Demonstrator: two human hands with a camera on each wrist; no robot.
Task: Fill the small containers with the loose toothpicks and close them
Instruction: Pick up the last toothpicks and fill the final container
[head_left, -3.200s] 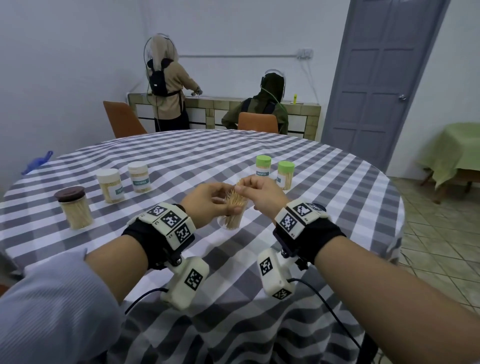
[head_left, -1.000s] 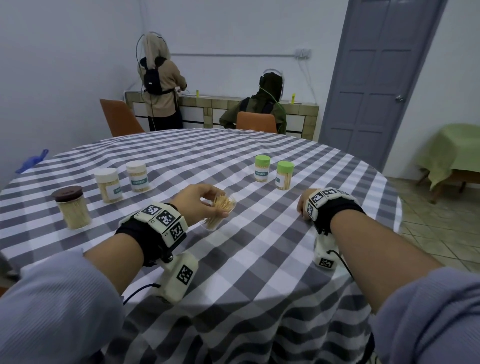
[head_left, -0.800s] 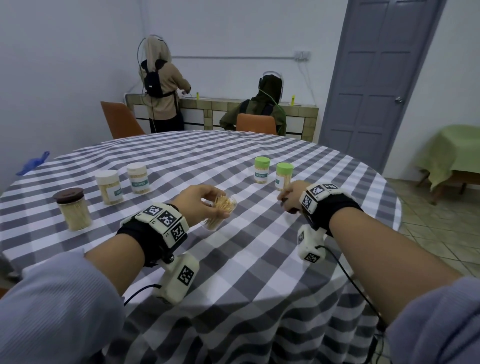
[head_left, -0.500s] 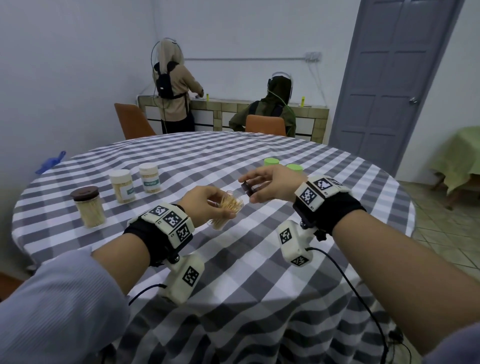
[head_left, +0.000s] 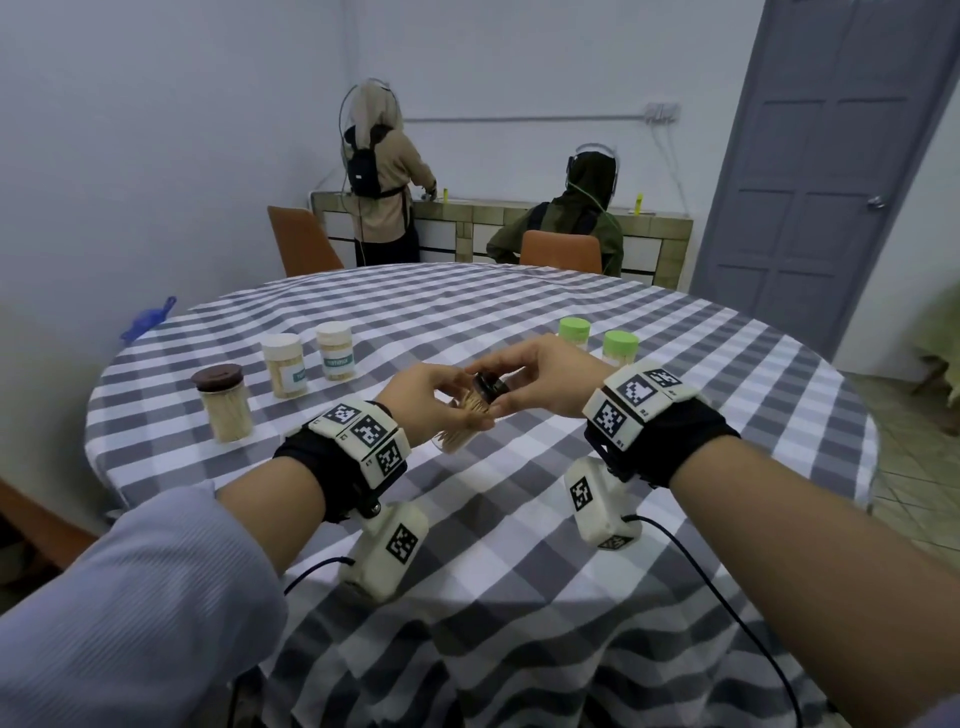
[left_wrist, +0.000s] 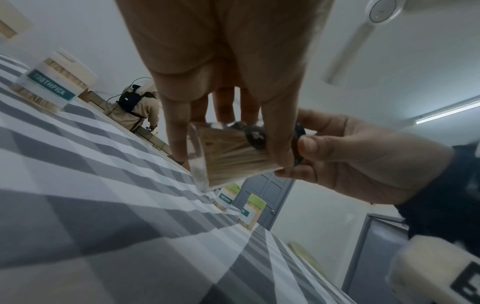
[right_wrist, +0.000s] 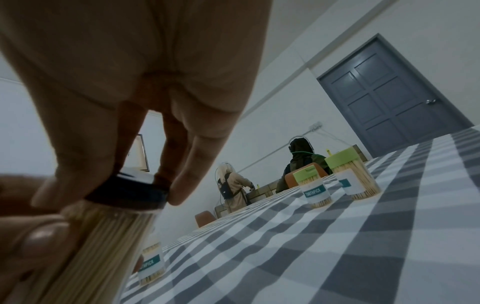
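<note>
My left hand (head_left: 427, 395) grips a clear container (head_left: 461, 423) packed with toothpicks, tilted to the right with its base near the tablecloth. My right hand (head_left: 540, 382) pinches a dark round lid (head_left: 487, 388) and holds it against the container's open mouth. In the left wrist view the toothpick container (left_wrist: 228, 156) lies between my left fingers, with the lid (left_wrist: 255, 137) and the right hand (left_wrist: 345, 156) at its end. The right wrist view shows the dark lid (right_wrist: 130, 189) sitting on the toothpick bundle (right_wrist: 103, 236), pinched by my right fingertips (right_wrist: 179, 191).
On the grey checked tablecloth (head_left: 519, 519) stand a brown-lidded jar (head_left: 223, 402), two white-lidded containers (head_left: 309, 358) and two green-lidded containers (head_left: 597, 340). Two people work at a counter beyond the table, next to orange chairs (head_left: 561, 252). A grey door (head_left: 831, 171) is at the right.
My right hand went to the table's right side, picked up the dark lid, and brought it left to the mouth of the container. My left hand kept hold of the container throughout.
</note>
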